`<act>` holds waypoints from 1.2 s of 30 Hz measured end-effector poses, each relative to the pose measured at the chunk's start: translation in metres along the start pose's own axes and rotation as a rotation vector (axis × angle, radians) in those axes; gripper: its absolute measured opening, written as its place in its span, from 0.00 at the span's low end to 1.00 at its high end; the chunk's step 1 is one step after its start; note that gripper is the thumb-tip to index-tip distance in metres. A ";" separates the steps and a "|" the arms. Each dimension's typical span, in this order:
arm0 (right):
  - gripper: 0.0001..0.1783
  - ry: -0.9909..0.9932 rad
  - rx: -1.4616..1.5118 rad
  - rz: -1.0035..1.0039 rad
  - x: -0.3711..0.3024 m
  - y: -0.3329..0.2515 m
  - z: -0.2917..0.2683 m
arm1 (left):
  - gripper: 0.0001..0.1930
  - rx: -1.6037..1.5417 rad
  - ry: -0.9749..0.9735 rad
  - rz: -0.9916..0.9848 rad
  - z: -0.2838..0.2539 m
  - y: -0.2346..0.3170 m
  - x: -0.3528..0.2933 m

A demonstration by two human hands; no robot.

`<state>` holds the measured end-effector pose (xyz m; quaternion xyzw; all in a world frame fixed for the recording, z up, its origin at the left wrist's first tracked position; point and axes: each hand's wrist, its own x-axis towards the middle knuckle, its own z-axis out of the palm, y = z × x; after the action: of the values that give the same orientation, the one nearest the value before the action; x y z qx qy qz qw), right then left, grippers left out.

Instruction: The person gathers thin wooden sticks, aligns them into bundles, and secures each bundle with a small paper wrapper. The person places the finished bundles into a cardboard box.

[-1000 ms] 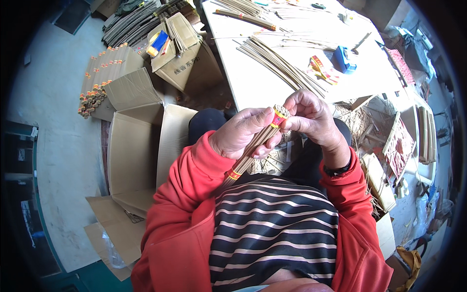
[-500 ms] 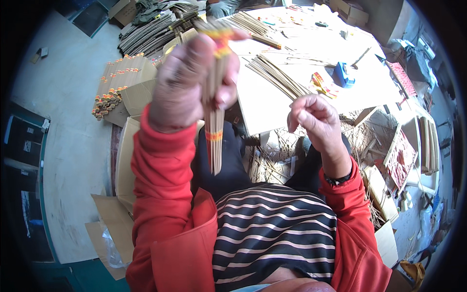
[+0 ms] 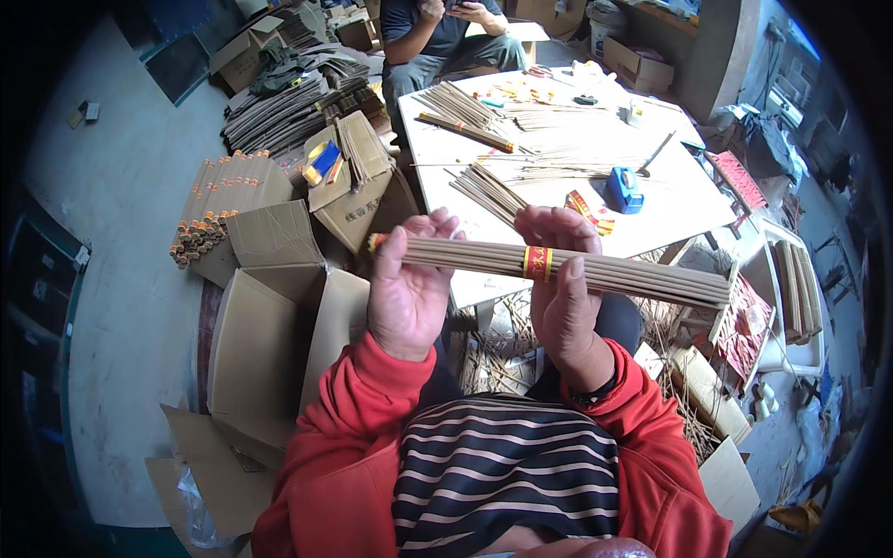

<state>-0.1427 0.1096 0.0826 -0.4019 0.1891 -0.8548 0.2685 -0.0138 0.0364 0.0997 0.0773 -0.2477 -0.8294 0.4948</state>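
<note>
A bundle of brown incense sticks (image 3: 651, 281) lies level across both my hands, above my lap. A red and yellow paper band wraps its middle, and another band shows at its left end. My left hand (image 3: 405, 302) grips that left end between thumb and fingers. Close to the middle band, my right hand (image 3: 567, 321) holds the bundle with the thumb in front and the fingers behind; the right end sticks out past it. Beyond the hands, loose incense sticks (image 3: 490, 193) and red-yellow paper labels (image 3: 588, 214) lie on the white table (image 3: 670, 223).
A blue tape dispenser (image 3: 624, 191) stands on the table near a banded bundle (image 3: 465, 132). An open cardboard box (image 3: 265, 349) is at my left, with stacked finished bundles (image 3: 223, 200) beyond it. Across the table sits another person (image 3: 451, 42). Broken sticks (image 3: 502, 344) litter the floor.
The bundle has turned from upright in my left hand to level, and come down nearer my lap. My right hand has moved left and now grips its middle.
</note>
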 end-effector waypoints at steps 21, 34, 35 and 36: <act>0.17 -0.378 -0.716 0.622 0.044 0.072 -0.017 | 0.34 0.850 -0.206 0.280 -0.037 0.010 0.029; 0.14 -0.442 -0.375 1.231 -0.003 0.035 0.003 | 0.08 0.176 -0.242 -0.052 -0.020 0.037 0.070; 0.13 -0.440 -0.527 1.157 -0.003 0.036 0.006 | 0.08 0.286 -0.144 0.023 -0.018 0.035 0.070; 0.13 -0.443 -0.490 1.185 -0.004 0.038 0.004 | 0.08 0.396 -0.045 0.099 -0.015 0.033 0.069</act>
<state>-0.1259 0.0819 0.0623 -0.4451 0.5063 -0.3930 0.6254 -0.0168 -0.0401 0.1109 0.1424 -0.4204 -0.7405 0.5045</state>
